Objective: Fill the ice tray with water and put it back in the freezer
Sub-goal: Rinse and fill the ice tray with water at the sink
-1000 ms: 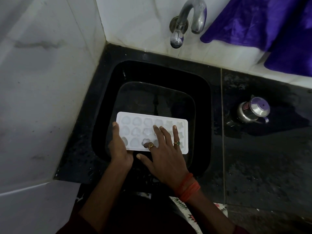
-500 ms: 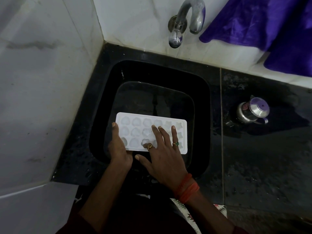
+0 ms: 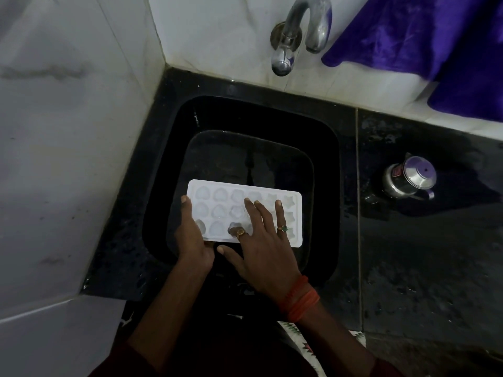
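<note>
**Tray held over the sink tub**

White walls (image 3: 68,159) stand on the left and far sides. A black counter (image 3: 422,268) runs along them and looks wet and shiny. A black sink (image 3: 326,159) is cut into it. A purple cloth (image 3: 435,50) hangs at the far right. A clear tub (image 3: 245,153) sits inside the sink. I cannot tell how much water is in it.

The white tray (image 3: 217,210) lies flat across the near part of the tub. The left hand (image 3: 193,238) holds its left end, with one finger along the edge. The right hand (image 3: 261,248) lies flat on top, with its fingers (image 3: 278,210) straight and spread and its thumb off the near edge. It is pressing, not gripping.

The tap (image 3: 299,31) is on the far wall, well apart from the tray. No water comes out of it. A small steel pot (image 3: 408,178) with a lid stands on the counter to the right. Two rings (image 3: 240,232) are on the right hand.

I cannot tell if the little cups are full. The freezer is not in view.

What could go wrong? Only one hand really holds the tray, so it could tip when it is lifted. Then water would run out of the cups. Wet fingers could slip, and the tray could drop into the tub. A fast walk to the freezer would make the water slosh over.
</note>
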`<action>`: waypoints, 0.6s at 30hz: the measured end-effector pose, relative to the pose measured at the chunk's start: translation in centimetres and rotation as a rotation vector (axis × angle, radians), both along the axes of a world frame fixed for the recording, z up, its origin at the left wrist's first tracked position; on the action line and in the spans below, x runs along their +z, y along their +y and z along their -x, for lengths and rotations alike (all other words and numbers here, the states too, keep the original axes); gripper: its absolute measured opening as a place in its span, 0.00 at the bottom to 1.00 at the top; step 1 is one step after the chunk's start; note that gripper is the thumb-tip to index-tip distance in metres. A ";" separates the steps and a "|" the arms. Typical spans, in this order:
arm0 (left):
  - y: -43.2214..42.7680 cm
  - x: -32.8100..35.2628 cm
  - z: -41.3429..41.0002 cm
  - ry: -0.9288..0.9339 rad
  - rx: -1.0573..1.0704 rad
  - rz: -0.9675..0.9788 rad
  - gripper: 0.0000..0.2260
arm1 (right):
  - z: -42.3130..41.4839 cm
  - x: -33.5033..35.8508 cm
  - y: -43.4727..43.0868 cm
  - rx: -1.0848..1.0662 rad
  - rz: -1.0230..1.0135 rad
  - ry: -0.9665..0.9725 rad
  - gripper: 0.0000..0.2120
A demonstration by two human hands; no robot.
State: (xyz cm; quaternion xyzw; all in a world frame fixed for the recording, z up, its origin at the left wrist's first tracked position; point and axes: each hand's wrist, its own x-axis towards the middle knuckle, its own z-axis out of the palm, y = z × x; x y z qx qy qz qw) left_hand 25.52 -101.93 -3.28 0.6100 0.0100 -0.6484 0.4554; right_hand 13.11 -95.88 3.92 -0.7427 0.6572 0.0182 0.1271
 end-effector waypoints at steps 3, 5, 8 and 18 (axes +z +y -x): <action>0.0 0.1 0.1 -0.005 -0.001 0.001 0.22 | -0.1 -0.1 -0.1 0.007 0.007 0.027 0.31; 0.0 0.0 0.1 -0.012 -0.004 0.000 0.22 | -0.1 -0.1 -0.1 0.010 0.023 0.035 0.31; -0.1 0.2 0.1 -0.016 -0.006 -0.001 0.21 | -0.1 0.0 -0.2 0.016 0.010 0.044 0.31; -0.2 0.1 0.0 -0.025 -0.012 -0.011 0.23 | -0.1 -0.2 -0.4 0.016 -0.009 0.050 0.33</action>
